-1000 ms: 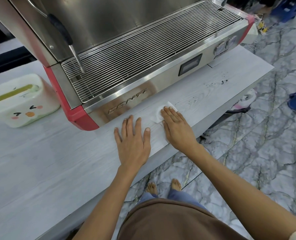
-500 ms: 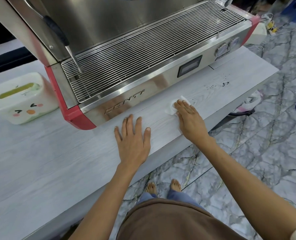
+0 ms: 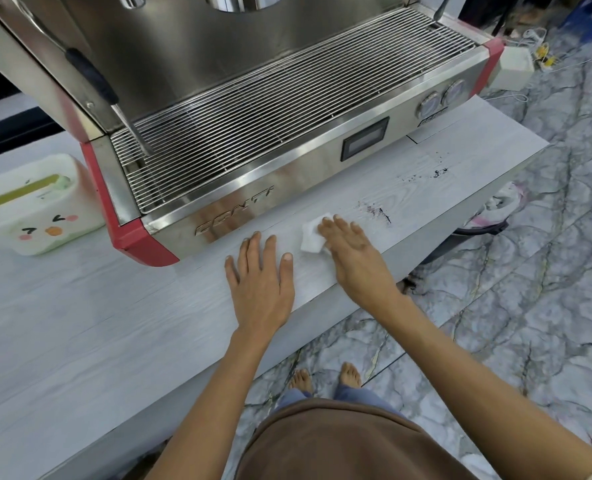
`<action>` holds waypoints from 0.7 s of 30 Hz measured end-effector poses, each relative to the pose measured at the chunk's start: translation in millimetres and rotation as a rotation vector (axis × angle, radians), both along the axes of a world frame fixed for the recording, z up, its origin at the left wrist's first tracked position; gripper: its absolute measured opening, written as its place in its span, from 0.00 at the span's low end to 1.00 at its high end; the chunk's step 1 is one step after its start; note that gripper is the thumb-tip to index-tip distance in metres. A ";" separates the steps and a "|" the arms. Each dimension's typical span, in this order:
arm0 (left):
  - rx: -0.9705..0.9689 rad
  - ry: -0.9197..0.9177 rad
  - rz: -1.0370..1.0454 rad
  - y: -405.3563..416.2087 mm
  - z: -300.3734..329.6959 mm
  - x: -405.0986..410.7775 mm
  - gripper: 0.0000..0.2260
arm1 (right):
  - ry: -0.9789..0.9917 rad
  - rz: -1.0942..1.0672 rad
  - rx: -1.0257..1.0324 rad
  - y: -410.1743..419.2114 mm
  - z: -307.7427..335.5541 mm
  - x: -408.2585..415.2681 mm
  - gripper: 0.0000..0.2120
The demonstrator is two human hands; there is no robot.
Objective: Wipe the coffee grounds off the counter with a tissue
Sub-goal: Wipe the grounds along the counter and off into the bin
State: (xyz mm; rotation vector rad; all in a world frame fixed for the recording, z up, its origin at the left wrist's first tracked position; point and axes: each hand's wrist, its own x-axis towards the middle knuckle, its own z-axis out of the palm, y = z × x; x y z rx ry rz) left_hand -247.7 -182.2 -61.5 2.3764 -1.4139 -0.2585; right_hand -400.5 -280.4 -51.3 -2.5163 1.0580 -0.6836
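Note:
My right hand (image 3: 355,252) lies flat on a small white tissue (image 3: 311,239) and presses it onto the pale wood-grain counter (image 3: 114,327), just in front of the espresso machine. Dark coffee grounds (image 3: 379,212) lie in a streak a little to the right of my fingertips. A second scatter of grounds (image 3: 438,173) sits farther right, near the counter's end. My left hand (image 3: 260,282) rests palm down on the counter, fingers spread, holding nothing, just left of the tissue.
A steel espresso machine (image 3: 287,109) with red corners fills the back of the counter, its steam wand (image 3: 114,109) hanging at the left. A white tissue box with a cartoon face (image 3: 35,206) stands at the far left. The counter's front edge runs diagonally above the marble floor (image 3: 495,306).
My right hand slid the tissue right along the counter, then back left toward my left hand. My left hand stayed flat in place.

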 end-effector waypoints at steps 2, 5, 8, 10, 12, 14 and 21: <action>-0.028 0.035 0.021 -1.2 1.4 -0.8 0.28 | 0.020 0.048 0.005 10.1 -8.0 2.8 0.20; -0.051 0.057 0.037 -3.1 1.7 -2.5 0.29 | 0.047 0.069 -0.012 15.5 -22.3 2.1 0.17; -0.055 0.056 0.032 -8.1 0.9 -6.3 0.29 | 0.074 0.071 -0.059 16.2 -25.4 1.7 0.18; -0.050 0.052 0.027 -11.9 0.6 -9.3 0.29 | 0.094 0.052 -0.065 14.3 -24.2 3.7 0.19; -0.044 0.055 0.023 -16.3 0.4 -13.2 0.29 | 0.107 0.028 -0.067 10.5 -23.9 4.9 0.19; -0.038 0.064 0.020 -20.4 1.0 -16.6 0.29 | 0.111 0.001 -0.070 4.4 -24.1 4.5 0.19; -0.037 0.046 0.022 -29.5 1.1 -27.4 0.30 | 0.100 -0.039 -0.047 -17.5 -23.0 -9.4 0.19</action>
